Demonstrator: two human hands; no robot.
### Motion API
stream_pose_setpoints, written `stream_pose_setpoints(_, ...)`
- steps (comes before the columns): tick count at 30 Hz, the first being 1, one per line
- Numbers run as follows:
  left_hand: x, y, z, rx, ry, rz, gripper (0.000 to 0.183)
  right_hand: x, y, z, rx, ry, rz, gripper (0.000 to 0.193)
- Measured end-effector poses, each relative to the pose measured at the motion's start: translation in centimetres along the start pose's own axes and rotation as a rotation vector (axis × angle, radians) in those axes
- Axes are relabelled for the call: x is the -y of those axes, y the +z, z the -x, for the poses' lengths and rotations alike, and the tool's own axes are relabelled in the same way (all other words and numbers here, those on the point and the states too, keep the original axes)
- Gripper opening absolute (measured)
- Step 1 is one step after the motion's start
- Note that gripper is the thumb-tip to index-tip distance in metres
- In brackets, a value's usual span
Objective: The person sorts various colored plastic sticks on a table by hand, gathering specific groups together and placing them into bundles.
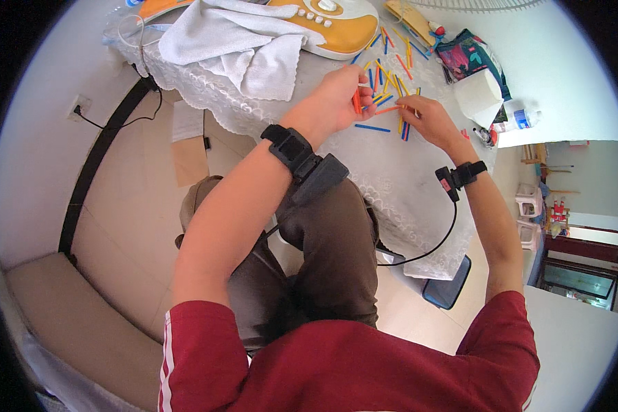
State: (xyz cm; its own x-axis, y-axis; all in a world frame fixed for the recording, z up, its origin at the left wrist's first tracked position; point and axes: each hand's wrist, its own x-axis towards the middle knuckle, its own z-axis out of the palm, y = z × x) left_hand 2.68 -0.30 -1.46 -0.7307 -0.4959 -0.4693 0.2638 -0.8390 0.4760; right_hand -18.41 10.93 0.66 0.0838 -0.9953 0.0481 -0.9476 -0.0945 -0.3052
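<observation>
Many thin coloured sticks, blue, yellow and orange-red, lie scattered on the table with the white lace cloth (350,161). My left hand (343,96) is closed around a few orange-red sticks (356,103), their ends showing at the fingers. To its right my right hand (426,117) pinches one orange-red stick (387,110), which points toward the left hand. Beneath the right hand's fingers lie some blue and yellow sticks (402,130). A lone blue stick (372,128) rests on the cloth between the hands, nearer to me.
A white towel (220,48) and an orange-and-white appliance (343,31) occupy the far left. At the right stand a paper roll (478,96), a dark patterned bag (474,58) and a clear bottle (522,119). A wire rack (474,5) shows at the far edge. Cables run from my wrist straps.
</observation>
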Motion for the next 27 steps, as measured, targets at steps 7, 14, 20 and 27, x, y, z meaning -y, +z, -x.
stream_pose_setpoints(7,0.4,-0.1,0.0,0.083,-0.016,0.052,0.021,-0.8,-0.5,-1.0,0.096,-0.186,0.151,0.016)
stream_pose_setpoints(14,0.9,1.0,-0.2,0.083,0.065,0.169,0.027,1.9,-3.8,0.6,-0.166,0.164,-0.229,0.024)
stream_pose_setpoints(20,1.9,2.5,-0.7,0.304,0.075,0.217,0.029,7.3,-5.3,-1.7,0.134,0.443,-0.488,0.033)
stream_pose_setpoints(27,0.2,0.7,-2.3,0.262,0.064,0.164,0.021,2.3,-4.8,0.2,-0.061,0.28,-0.394,0.034)
